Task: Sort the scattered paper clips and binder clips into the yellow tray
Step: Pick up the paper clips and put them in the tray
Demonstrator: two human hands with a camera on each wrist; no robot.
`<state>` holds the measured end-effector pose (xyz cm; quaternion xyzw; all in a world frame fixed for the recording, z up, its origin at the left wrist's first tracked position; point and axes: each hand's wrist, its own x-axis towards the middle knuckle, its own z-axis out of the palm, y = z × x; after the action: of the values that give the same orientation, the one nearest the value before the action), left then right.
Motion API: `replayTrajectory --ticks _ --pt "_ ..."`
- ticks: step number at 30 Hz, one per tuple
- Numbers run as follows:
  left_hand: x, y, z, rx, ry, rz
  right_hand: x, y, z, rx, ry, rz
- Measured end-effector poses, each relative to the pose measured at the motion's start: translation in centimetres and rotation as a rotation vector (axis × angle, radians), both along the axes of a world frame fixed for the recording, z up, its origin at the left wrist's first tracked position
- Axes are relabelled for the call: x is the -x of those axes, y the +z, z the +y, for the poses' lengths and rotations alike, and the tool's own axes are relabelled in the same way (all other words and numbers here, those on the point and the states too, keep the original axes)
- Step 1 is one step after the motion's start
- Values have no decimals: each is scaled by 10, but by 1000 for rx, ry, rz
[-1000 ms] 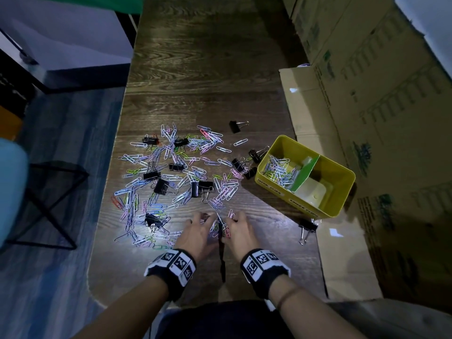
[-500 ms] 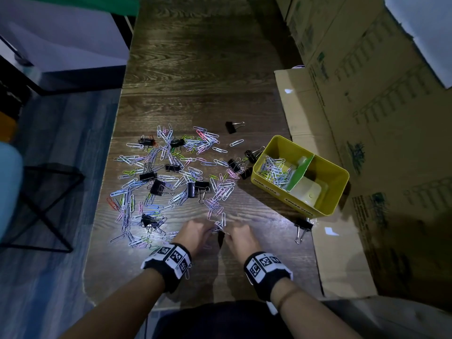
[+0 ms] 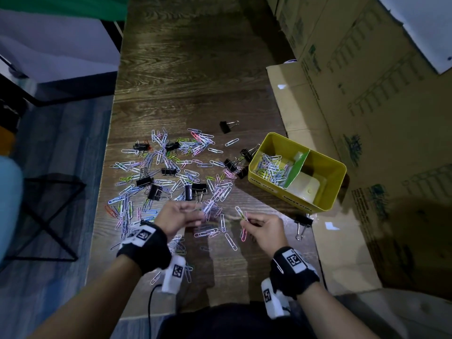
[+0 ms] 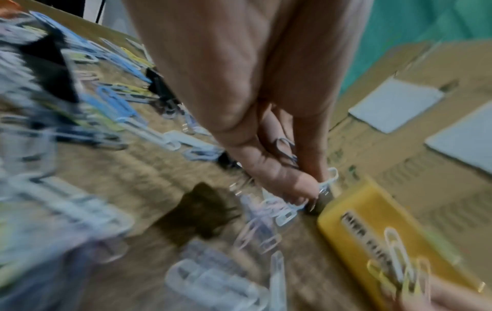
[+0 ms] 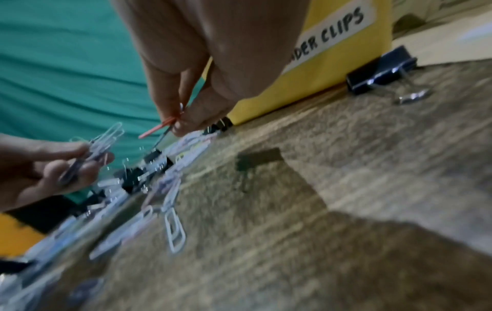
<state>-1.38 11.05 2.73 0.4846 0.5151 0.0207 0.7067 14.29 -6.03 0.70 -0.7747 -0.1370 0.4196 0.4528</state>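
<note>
Colourful paper clips (image 3: 171, 167) and several black binder clips (image 3: 154, 192) lie scattered on the dark wooden table (image 3: 195, 69). The yellow tray (image 3: 329, 172) stands to the right, split by a green divider (image 3: 297, 167); its left compartment holds paper clips (image 3: 270, 170). My left hand (image 3: 199, 211) is raised over the near edge of the pile and pinches a bunch of pale paper clips (image 5: 101, 143). My right hand (image 3: 244, 220) pinches a few clips, one of them red (image 5: 159, 127), just left of the tray (image 5: 333, 63).
One binder clip (image 3: 302, 220) lies by the tray's near corner and another (image 3: 225, 127) lies apart at the back. Flattened cardboard (image 3: 342, 94) covers the right side. The table's left edge drops to the floor, where a black stand (image 3: 49, 216) sits.
Both hands have lifted off the table and drawn apart, each with paper clips in its fingers. The right hand has shifted to the right, toward the tray.
</note>
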Motion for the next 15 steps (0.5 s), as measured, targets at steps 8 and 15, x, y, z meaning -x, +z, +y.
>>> replayTrajectory --ticks 8,15 --pt "-124 62 12 -125 -257 -272 -31 48 -11 -345 -307 54" --pt "-206 43 -14 -650 -633 35 -70 85 -3 -430 -371 -103"
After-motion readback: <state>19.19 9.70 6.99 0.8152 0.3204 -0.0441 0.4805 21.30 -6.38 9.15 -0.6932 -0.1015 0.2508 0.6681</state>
